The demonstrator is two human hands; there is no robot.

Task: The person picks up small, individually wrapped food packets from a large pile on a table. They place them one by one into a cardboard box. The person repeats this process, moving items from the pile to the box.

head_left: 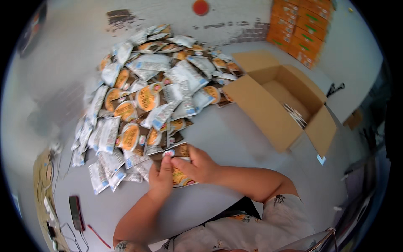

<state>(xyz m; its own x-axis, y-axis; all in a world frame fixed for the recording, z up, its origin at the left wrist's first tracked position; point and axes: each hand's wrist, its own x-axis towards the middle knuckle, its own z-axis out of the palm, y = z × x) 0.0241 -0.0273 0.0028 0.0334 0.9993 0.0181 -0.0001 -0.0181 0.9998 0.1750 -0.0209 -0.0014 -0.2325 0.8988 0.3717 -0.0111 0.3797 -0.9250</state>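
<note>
Near the front of the grey table, my left hand (161, 178) and my right hand (199, 165) grip one brown and orange food packet (181, 178) between them. Both thumbs press on its front, and the fingers behind it are hidden. Just beyond my hands spreads a large heap of similar packets (147, 98). Some lie with their brown and orange fronts up, others show pale printed backs. To the right of the heap stands an open cardboard box (262, 111) with its flaps folded out. A few packets (295, 114) rest inside it, at its near end.
Orange cartons (300, 31) are stacked at the far right against the wall. A phone (76, 213) with a cable and a thin red strip (99, 236) lie at the near left. Beside them, a power strip (51, 212) and wires run along the left edge.
</note>
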